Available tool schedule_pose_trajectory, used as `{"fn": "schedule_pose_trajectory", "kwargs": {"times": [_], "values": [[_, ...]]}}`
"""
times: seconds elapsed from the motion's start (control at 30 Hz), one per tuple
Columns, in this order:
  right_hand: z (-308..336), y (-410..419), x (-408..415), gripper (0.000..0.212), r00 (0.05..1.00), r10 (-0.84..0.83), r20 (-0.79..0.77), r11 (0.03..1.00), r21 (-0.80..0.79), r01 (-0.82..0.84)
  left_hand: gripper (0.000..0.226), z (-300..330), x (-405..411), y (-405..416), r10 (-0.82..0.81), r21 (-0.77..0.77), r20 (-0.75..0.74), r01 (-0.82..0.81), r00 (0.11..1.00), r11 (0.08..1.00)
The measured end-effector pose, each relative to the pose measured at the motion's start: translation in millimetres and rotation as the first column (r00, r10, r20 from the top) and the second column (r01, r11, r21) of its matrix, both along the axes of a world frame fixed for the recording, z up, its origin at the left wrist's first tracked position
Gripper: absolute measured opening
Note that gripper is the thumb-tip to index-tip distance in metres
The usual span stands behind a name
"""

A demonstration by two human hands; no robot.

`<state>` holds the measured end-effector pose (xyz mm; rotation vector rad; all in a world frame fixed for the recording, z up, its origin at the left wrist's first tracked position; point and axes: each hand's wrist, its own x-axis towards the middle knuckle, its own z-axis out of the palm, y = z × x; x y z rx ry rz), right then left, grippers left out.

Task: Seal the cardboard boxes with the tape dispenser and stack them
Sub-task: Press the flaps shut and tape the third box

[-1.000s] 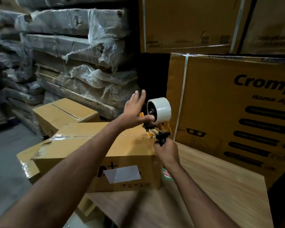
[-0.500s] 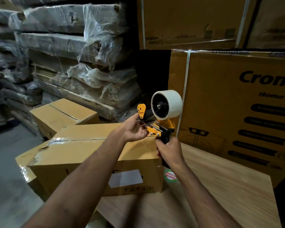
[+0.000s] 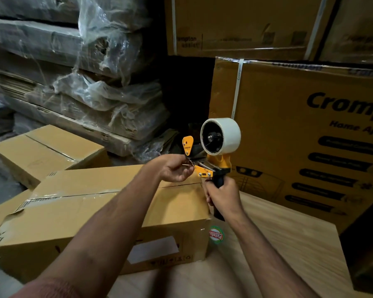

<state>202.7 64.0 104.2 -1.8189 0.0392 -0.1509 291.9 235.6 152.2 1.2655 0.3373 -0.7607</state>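
Note:
A yellow and black tape dispenser (image 3: 215, 155) with a white tape roll (image 3: 221, 135) is held up above the right end of a cardboard box (image 3: 95, 211). My right hand (image 3: 221, 195) grips its black handle. My left hand (image 3: 174, 169) pinches the metal part at the dispenser's front, by the yellow cutter guard. The box lies on a wooden table (image 3: 278, 244); clear tape runs along its top seam on the left part. A second cardboard box (image 3: 43, 151) sits behind it to the left.
Large printed cartons (image 3: 310, 130) stand close behind the table on the right, with more stacked above. Plastic-wrapped flat bundles (image 3: 84, 87) are piled at the back left. Grey floor (image 3: 0, 186) shows at the left edge.
My left hand went from open beside the tape roll to pinching the dispenser's front. The dispenser rose slightly and came closer to the camera.

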Motion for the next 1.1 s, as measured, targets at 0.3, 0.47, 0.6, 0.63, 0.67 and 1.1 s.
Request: {"fn": "schedule_pose_trajectory", "kwargs": {"times": [0.3, 0.47, 0.6, 0.63, 0.67, 1.1], "values": [[-3, -15, 10, 0.006, 0.986, -0.140, -0.096, 0.989, -0.071, 0.133, 0.026, -11, 57, -20, -0.293, 0.488, 0.365, 0.087, 0.884, 0.868], [-5, -19, -6, 0.006, 0.968, -0.166, -0.189, 0.979, -0.154, 0.138, 0.027, -32, 87, -24, -0.566, 0.793, 0.565, -0.207, 0.600, 0.573], [-5, -16, -16, 0.005, 0.954, -0.196, -0.226, 0.968, -0.198, 0.152, 0.029, -39, 104, -23, -0.653, 0.834, 0.544, -0.254, 0.527, 0.489], [-6, -13, -15, 0.006, 0.946, -0.217, -0.241, 0.963, -0.209, 0.167, 0.028, -42, 108, -27, -0.670, 0.844, 0.529, -0.246, 0.521, 0.477], [-6, -11, -14, 0.007, 0.938, -0.233, -0.256, 0.960, -0.213, 0.181, 0.028, -44, 111, -31, -0.684, 0.852, 0.519, -0.245, 0.514, 0.463], [1, 9, 6, 0.006, 0.905, -0.233, -0.354, 0.964, -0.206, 0.168, 0.014, -50, 152, -22, -0.773, 0.918, 0.393, -0.154, 0.498, 0.367]]}}
